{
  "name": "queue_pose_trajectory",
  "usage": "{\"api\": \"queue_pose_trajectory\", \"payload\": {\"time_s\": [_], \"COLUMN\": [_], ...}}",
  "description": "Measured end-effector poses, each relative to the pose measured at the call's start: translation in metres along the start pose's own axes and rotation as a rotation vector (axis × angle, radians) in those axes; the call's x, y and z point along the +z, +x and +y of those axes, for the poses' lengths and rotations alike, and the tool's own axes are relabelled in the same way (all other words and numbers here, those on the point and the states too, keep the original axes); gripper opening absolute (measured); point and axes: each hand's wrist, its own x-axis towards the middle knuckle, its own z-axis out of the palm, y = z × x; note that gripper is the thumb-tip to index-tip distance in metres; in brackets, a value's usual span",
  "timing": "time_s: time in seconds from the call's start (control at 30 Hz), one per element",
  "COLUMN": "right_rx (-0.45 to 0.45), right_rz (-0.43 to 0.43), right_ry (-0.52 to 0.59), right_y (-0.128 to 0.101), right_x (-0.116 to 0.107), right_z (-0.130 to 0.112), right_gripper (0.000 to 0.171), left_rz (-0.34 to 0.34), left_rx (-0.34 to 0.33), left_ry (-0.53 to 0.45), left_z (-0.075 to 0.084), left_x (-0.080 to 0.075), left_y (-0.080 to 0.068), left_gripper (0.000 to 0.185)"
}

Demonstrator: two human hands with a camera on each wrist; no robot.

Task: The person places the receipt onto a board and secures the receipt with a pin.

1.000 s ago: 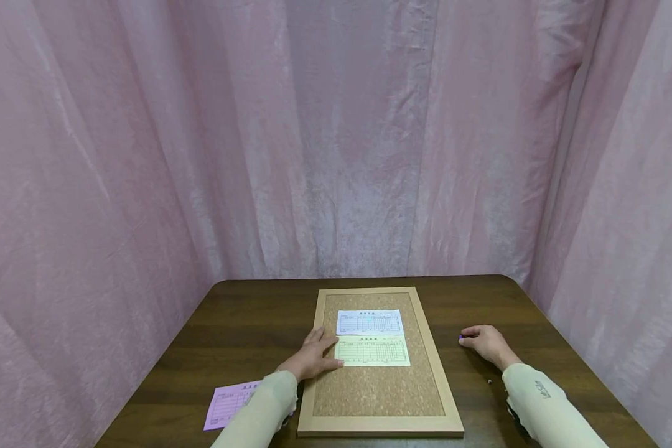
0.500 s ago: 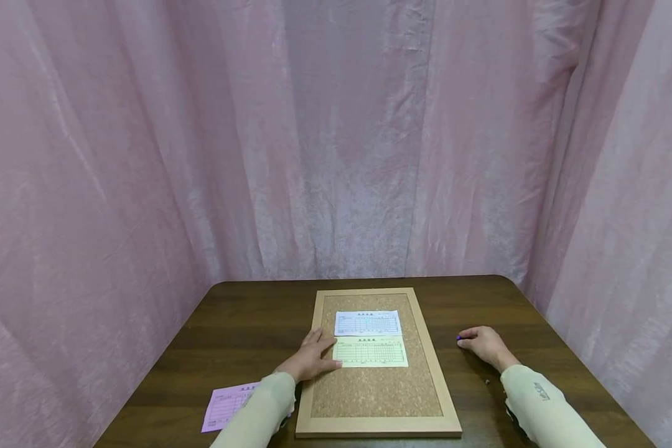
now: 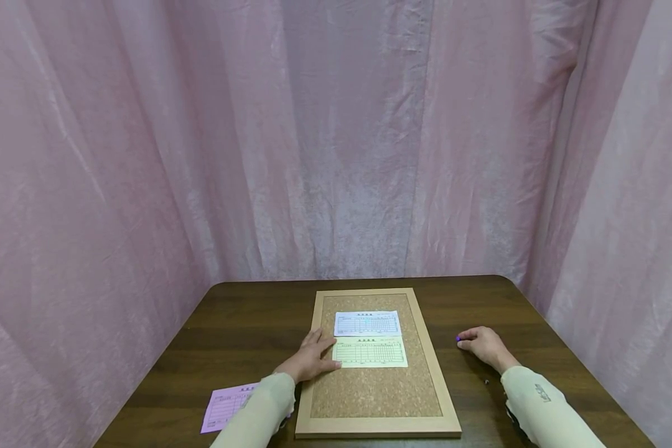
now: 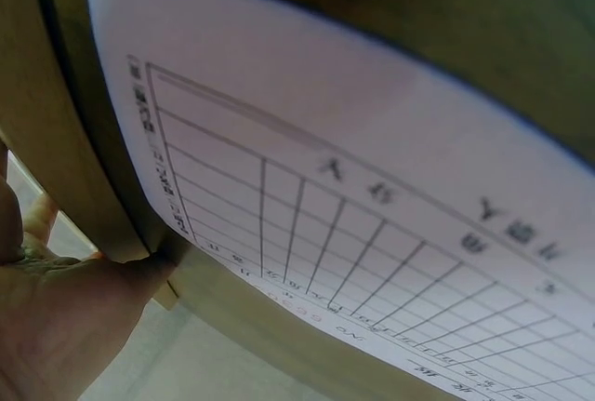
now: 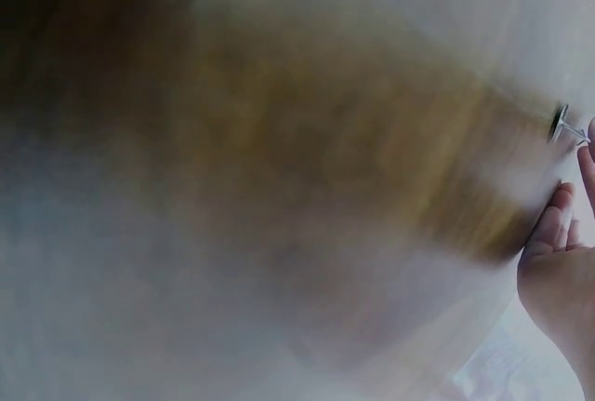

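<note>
A wood-framed cork board [image 3: 308, 398] lies in the middle of the dark wooden table [image 3: 246, 311]. On it are a white printed form [image 3: 366, 323] and, just below, a pale yellow form [image 3: 371, 352]. My left hand [image 3: 310, 358] rests flat on the board's left frame, its fingertips pressing the yellow form's left edge. To the right of the board, my right hand [image 3: 481, 342] sits on the table with its fingers curled, pinching a small purple push pin [image 3: 458, 338]. The right wrist view is blurred and shows a pin [image 5: 561, 124] by the fingers [image 5: 550, 226].
A pink form [image 3: 228, 406] lies on the table at the front left, partly under my left sleeve, and fills the left wrist view as pink form [image 4: 372, 196]. A small dark pin [image 3: 486, 381] lies near my right wrist. Pink curtains [image 3: 336, 155] close in the table on three sides.
</note>
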Motion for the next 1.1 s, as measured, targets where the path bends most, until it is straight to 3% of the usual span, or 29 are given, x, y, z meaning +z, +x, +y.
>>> {"api": "queue_pose_trajectory", "payload": {"time_s": [0.3, 1.1], "right_rx": [-0.007, 0.004], "right_rz": [0.004, -0.008], "right_ry": [0.003, -0.021], "right_y": [0.0036, -0.0018], "right_x": [-0.0008, -0.0061], "right_z": [0.0006, -0.004], "right_gripper": [0.029, 0.028], "left_rz": [0.001, -0.005], "left_rx": [0.012, 0.019], "left_ry": [-0.009, -0.027], "left_z": [-0.0014, 0.0], "left_x": [0.0027, -0.0016], "left_y": [0.0014, -0.0012], "left_gripper": [0.07, 0.07]}}
